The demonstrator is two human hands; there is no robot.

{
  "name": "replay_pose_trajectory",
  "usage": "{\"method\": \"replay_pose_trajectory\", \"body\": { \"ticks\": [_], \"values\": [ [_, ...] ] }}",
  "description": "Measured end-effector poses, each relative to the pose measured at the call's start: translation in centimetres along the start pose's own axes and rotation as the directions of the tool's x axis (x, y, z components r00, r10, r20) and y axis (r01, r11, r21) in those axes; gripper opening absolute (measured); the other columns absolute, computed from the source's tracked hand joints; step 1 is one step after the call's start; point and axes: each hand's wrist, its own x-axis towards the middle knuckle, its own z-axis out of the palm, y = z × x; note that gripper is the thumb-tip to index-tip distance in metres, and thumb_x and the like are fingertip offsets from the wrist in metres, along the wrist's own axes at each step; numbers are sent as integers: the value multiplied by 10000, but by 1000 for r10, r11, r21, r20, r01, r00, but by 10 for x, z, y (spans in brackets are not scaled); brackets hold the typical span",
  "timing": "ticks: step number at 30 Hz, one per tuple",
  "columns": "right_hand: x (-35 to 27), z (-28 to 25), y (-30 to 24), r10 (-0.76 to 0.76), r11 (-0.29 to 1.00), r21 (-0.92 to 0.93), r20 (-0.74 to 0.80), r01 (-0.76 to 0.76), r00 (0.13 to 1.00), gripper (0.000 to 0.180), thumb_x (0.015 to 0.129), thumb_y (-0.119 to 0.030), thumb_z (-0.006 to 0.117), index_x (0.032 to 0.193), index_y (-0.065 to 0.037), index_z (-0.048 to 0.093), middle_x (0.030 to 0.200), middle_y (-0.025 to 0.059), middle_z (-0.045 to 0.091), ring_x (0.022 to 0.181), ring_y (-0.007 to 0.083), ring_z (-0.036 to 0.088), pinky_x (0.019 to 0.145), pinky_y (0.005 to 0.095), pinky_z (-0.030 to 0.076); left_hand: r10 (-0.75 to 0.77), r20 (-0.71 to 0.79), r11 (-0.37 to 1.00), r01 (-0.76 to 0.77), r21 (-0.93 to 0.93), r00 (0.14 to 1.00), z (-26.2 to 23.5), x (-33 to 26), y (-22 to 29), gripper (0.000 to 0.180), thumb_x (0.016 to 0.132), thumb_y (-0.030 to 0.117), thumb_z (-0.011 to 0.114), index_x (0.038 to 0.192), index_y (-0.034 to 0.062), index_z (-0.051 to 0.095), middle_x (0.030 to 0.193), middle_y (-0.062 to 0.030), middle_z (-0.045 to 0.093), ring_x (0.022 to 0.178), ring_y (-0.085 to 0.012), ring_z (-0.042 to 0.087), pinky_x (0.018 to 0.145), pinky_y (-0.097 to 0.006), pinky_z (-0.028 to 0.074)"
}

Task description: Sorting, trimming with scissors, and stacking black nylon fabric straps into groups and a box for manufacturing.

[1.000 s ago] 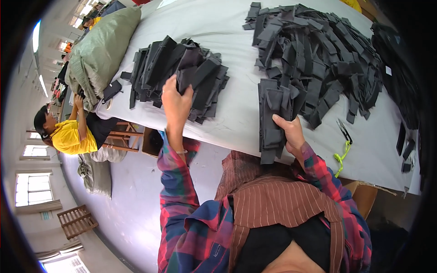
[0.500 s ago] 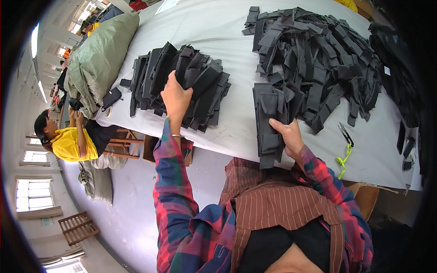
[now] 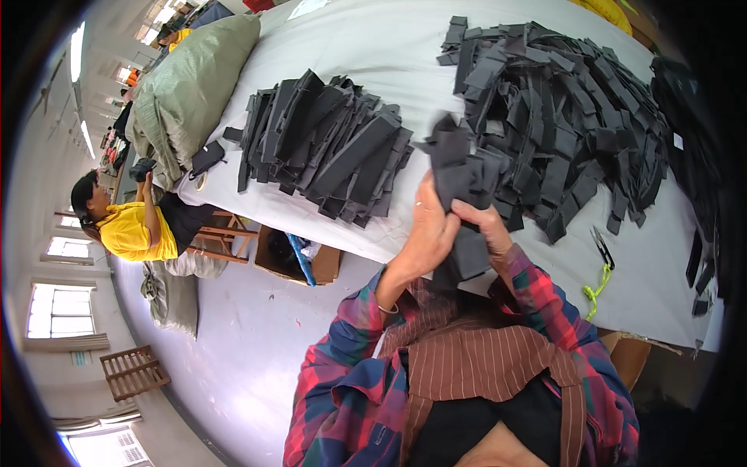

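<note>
Both my hands grip one bundle of dark grey fabric strips [image 3: 457, 167] near the table's front edge, its upper end blurred. My left hand [image 3: 426, 232] wraps the bundle's left side, fingers partly hidden behind it. My right hand [image 3: 484, 223] is closed on the right side, its thumb lying across the front. A row of similar stacked strips [image 3: 323, 148] lies to the left on the white-covered table [image 3: 397, 70]. A large loose heap of the same strips [image 3: 576, 117] spreads out behind and to the right of my hands.
Thread snips [image 3: 601, 247] with a yellow-green cord lie right of my hands. A black pouch [image 3: 207, 159] and a stuffed pale green sack [image 3: 194, 86] stand at the table's left edge. A co-worker in a yellow top [image 3: 140, 231] is at far left. A cardboard box [image 3: 327, 268] sits below the table edge.
My left hand has left the row of strips and moved right to the bundle in my right hand. The bundle is now raised and tilted between both hands.
</note>
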Motion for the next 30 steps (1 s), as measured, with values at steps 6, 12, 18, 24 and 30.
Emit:
{"method": "replay_pose_trajectory", "body": {
  "ticks": [6, 12, 18, 24, 30],
  "values": [
    [7, -11, -20, -85, 994, -52, 130, 92, 988, 367, 804, -166, 631, 1107, 24, 549, 920, 120, 640, 773, 187, 640, 706, 307, 535, -318, 375, 948, 293, 125, 871, -103, 58, 35, 367, 824, 36, 517, 1189, 19, 548, 1082, -173, 599, 1049, -251, 562, 888, -306, 419],
    [8, -13, -25, -4, 998, -63, 63, 8, 998, 368, 807, -191, 630, 1085, 39, 554, 911, 125, 638, 773, 191, 639, 683, 302, 537, 44, -377, 252, 355, 900, 925, -197, 99, -34, 852, 645, 300, 780, 1337, 77, 336, 1149, -132, 504, 1098, -320, 484, 849, -464, 412],
    [11, -11, -5, 28, 992, -126, 62, -20, 998, 365, 783, -137, 641, 1095, 25, 540, 974, 120, 628, 810, 194, 630, 729, 324, 528, -92, -397, 403, 399, 824, 913, -207, 99, -56, 643, 640, 253, 749, 1181, 40, 474, 1088, -167, 541, 1038, -328, 525, 837, -410, 454],
    [13, -9, -3, 38, 992, -123, 52, -32, 998, 363, 784, -131, 642, 1094, 31, 544, 983, 120, 629, 807, 188, 631, 714, 315, 535, -116, -396, 486, 400, 777, 911, -216, 102, -58, 468, 659, 225, 694, 1055, 37, 531, 937, -200, 612, 910, -367, 587, 785, -428, 478],
    [7, -8, 1, 59, 991, -124, 21, -56, 998, 344, 785, -118, 640, 1083, 29, 550, 964, 108, 627, 797, 183, 630, 712, 307, 535, -180, -356, 445, 399, 802, 917, -220, 115, -57, 520, 632, 253, 683, 1091, 49, 547, 876, -217, 649, 858, -380, 623, 754, -431, 496]
  ]
}}
